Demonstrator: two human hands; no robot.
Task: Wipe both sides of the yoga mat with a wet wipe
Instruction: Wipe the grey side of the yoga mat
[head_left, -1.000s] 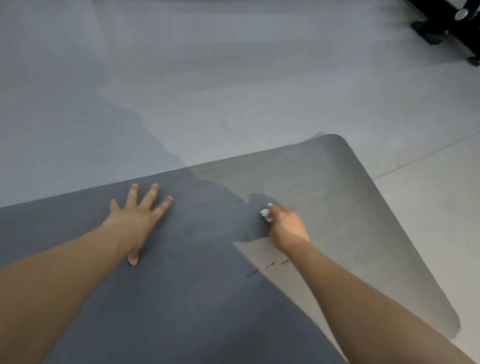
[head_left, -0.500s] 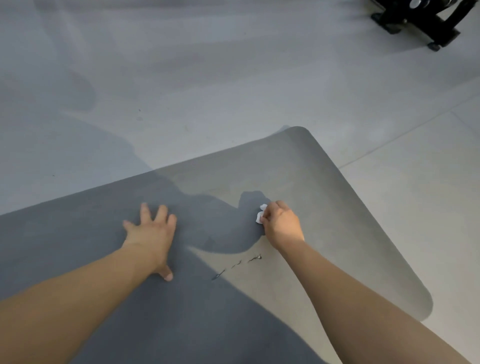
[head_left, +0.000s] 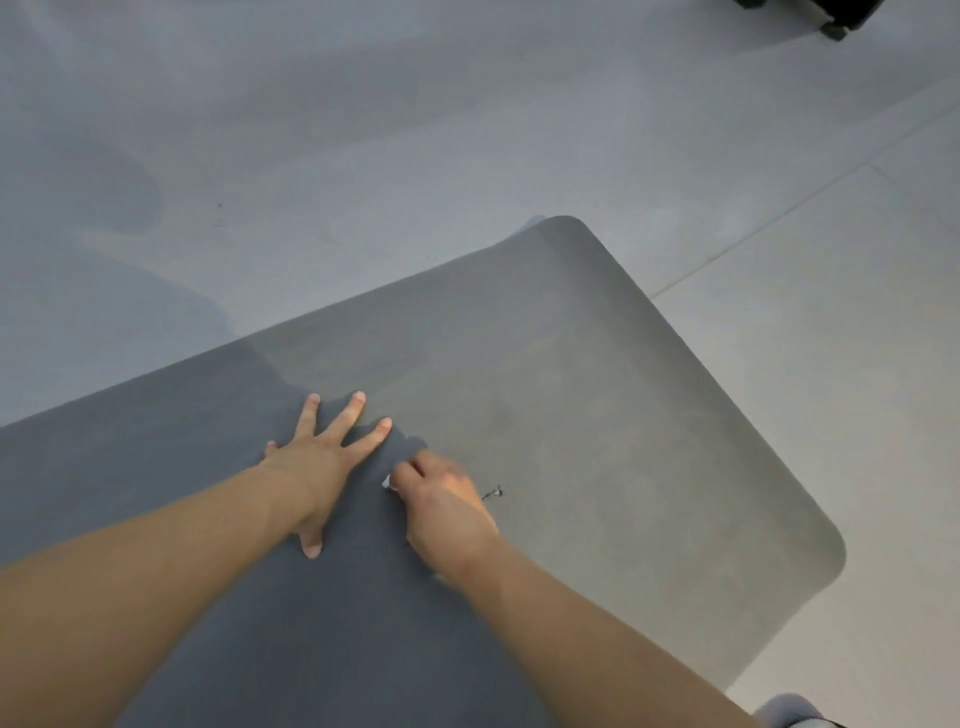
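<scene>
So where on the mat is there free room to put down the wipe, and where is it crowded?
The yoga mat is bare between the right hand and its rounded far corner, and along its right edge. It is crowded at the middle: the left hand presses flat there, the right hand grips the wet wipe beside it.

The yoga mat (head_left: 597, 426) looks like a soft rubbery or foam sheet with a matt grey face, fine-grained and even, giving no shine even where the light falls on its right part. A small dark scuff mark (head_left: 492, 493) breaks that face just right of the right hand (head_left: 441, 506). The wet wipe (head_left: 387, 482), of which only a sliver shows at the fingers of that hand, looks white and like crumpled thin paper or cloth. The floor (head_left: 467, 130) looks like smooth hard tile or sealed concrete, pale grey with a faint satin sheen, and a thin joint line (head_left: 810, 202) crosses it at the far right.
</scene>
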